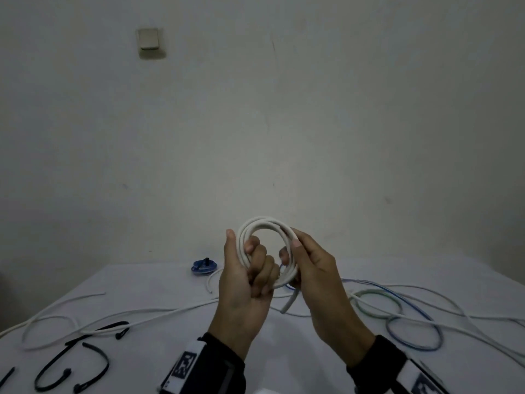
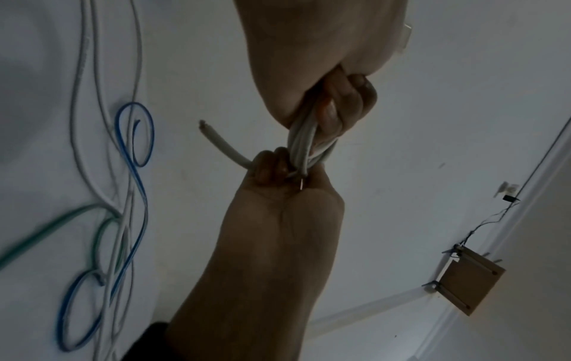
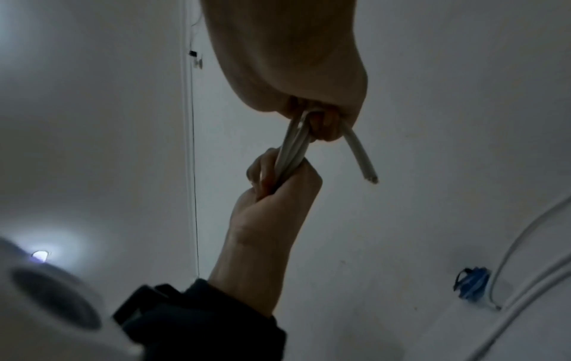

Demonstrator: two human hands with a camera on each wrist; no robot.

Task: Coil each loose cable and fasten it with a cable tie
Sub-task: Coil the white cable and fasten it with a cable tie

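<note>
A thick white cable is wound into a small coil (image 1: 264, 223), held upright above the table between both hands. My left hand (image 1: 250, 268) grips the coil's left side with its fingers curled through the loop. My right hand (image 1: 301, 260) pinches the right side with thumb and fingers. The cable's cut end (image 1: 288, 304) hangs free below the right hand. In the left wrist view, the coil (image 2: 301, 144) runs between the left hand (image 2: 336, 114) and the right hand (image 2: 271, 166). The right wrist view shows the right hand (image 3: 321, 124) holding the coil (image 3: 293, 146) with the loose end (image 3: 364, 161) sticking out.
Several black cable ties (image 1: 93, 362) lie at the front left of the white table (image 1: 284, 351). Loose white cables (image 1: 142, 314) cross the table. Blue (image 1: 412, 334) and green (image 1: 377, 302) cables loop at the right. A tied blue coil (image 1: 205, 266) sits by the far edge.
</note>
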